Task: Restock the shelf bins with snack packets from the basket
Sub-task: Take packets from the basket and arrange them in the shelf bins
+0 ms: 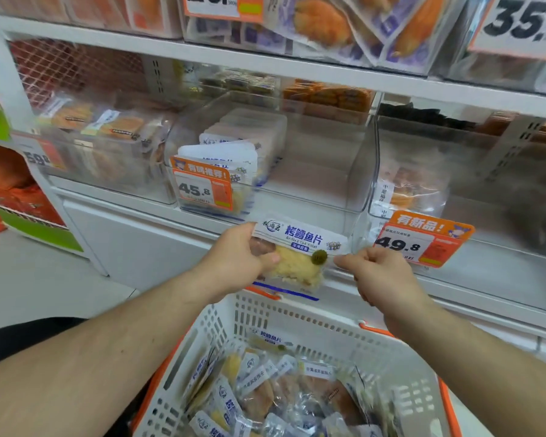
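I hold a grilled cod fillet packet point(297, 250), white and blue with yellow fish showing, above the basket and just below the middle bin. My left hand point(234, 263) grips its left side, thumb on the front. My right hand point(379, 272) pinches its right edge with curled fingers. The white basket point(297, 320) with orange trim sits low in the middle, holding several more packets point(265, 392). The clear middle bin point(312, 165) on the shelf has matching packets point(230, 156) stacked at its left; its right half is bare.
An orange 45.8 price tag point(202, 187) hangs on the middle bin's front and a 49.8 tag point(420, 241) on the right bin point(454, 171). The left bin point(101, 143) holds other snack packs. Upper shelf bins hold purple packets point(344, 26). White floor lies at left.
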Available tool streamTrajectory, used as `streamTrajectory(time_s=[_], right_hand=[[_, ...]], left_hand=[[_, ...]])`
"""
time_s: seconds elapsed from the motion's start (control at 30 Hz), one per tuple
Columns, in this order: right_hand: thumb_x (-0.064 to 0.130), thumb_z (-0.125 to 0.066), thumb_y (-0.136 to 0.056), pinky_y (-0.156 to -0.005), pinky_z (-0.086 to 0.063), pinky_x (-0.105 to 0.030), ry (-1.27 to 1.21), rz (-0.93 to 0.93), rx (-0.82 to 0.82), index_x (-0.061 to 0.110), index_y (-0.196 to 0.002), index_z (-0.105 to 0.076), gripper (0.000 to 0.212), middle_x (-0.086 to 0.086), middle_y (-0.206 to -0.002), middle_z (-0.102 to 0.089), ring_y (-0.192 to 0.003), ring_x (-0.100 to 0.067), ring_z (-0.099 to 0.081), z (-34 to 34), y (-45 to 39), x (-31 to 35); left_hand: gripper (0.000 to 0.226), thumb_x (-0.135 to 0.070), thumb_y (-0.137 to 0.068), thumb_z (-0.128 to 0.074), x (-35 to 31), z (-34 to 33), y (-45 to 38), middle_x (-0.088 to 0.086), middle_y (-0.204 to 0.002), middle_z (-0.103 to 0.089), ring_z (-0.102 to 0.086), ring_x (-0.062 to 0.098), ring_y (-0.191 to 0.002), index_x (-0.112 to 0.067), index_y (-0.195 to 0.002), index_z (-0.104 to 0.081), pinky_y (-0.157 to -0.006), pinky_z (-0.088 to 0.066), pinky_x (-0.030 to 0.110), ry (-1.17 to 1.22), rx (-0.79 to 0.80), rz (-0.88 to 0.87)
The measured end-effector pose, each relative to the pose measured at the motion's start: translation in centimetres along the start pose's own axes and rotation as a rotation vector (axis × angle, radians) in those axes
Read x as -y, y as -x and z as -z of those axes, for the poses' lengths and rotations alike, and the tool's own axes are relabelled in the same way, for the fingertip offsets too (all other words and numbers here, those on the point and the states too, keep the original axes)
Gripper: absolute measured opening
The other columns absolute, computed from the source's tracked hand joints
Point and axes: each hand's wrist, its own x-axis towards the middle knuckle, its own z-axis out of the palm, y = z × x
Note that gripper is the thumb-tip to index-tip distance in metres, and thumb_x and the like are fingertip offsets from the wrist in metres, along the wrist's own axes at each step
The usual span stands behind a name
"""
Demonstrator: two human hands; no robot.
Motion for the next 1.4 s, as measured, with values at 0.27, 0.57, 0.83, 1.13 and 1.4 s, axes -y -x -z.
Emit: streamTrajectory(time_s=[0.27, 0.57, 0.83, 1.13, 1.4], right_hand=[[0.002, -0.069, -0.087, -0.043, -0.024, -0.026, -0.184, 0.071, 0.181, 0.006, -0.090, -0.065, 0.006, 0.002, -0.059, -0.061, -0.043, -0.015, -0.029, 0.1, 0.2, 1.2], [0.005, -0.069, -0.088, -0.046, -0.039, -0.020, -0.191, 0.344, 0.137, 0.016, -0.090, -0.072, 0.012, 0.006, -0.062, -0.070, -0.043, -0.002, -0.047, -0.1, 1.2, 5.8], [0.013, -0.072, -0.088, -0.054, -0.049, -0.019, -0.178, 0.586, -0.031, 0.028, -0.067, -0.070, 0.026, 0.010, -0.075, -0.075, -0.067, -0.007, -0.066, 0.4, -1.7, 12.0], [0.022, -0.069, -0.092, -0.062, -0.053, -0.027, -0.051, 0.499, -0.034, 0.030, -0.088, -0.070, 0.010, 0.009, -0.089, -0.074, -0.077, -0.013, -0.065, -2.2, -3.7, 11.6], [0.031, -0.066, -0.093, -0.054, -0.043, -0.023, 0.212, 0.428, -0.015, 0.019, -0.075, -0.070, 0.022, 0.004, -0.065, -0.067, -0.048, -0.002, -0.055, -4.0, -5.9, 11.2]], left_hand=[[0.034, 0.006, -0.085, -0.068, -0.5, 0.9, 0.1, 0.009, -0.108, -0.073, -0.068, 0.019, -0.097, -0.021, -0.106, -0.067, -0.076, -0.053, 0.030, 0.215, 0.082, 0.020], [0.011, -0.013, -0.088, -0.071, -2.4, 2.8, 0.2, 0.000, -0.090, -0.075, -0.071, 0.012, -0.079, -0.015, -0.097, -0.065, -0.070, -0.057, 0.028, 0.348, -0.021, 0.034], [0.011, -0.027, -0.091, -0.069, -2.6, 4.0, 0.1, -0.002, -0.079, -0.074, -0.067, 0.009, -0.068, -0.017, -0.091, -0.065, -0.066, -0.052, 0.028, 0.253, -0.075, 0.113], [0.006, -0.020, -0.091, -0.067, -3.0, 3.9, 0.2, -0.002, -0.080, -0.073, -0.066, 0.009, -0.067, -0.016, -0.091, -0.064, -0.064, -0.051, 0.026, 0.236, -0.048, 0.111], [0.009, -0.022, -0.093, -0.066, -3.3, 3.5, 0.3, 0.000, -0.082, -0.073, -0.065, 0.010, -0.068, -0.014, -0.093, -0.064, -0.062, -0.051, 0.023, 0.216, -0.021, 0.117]])
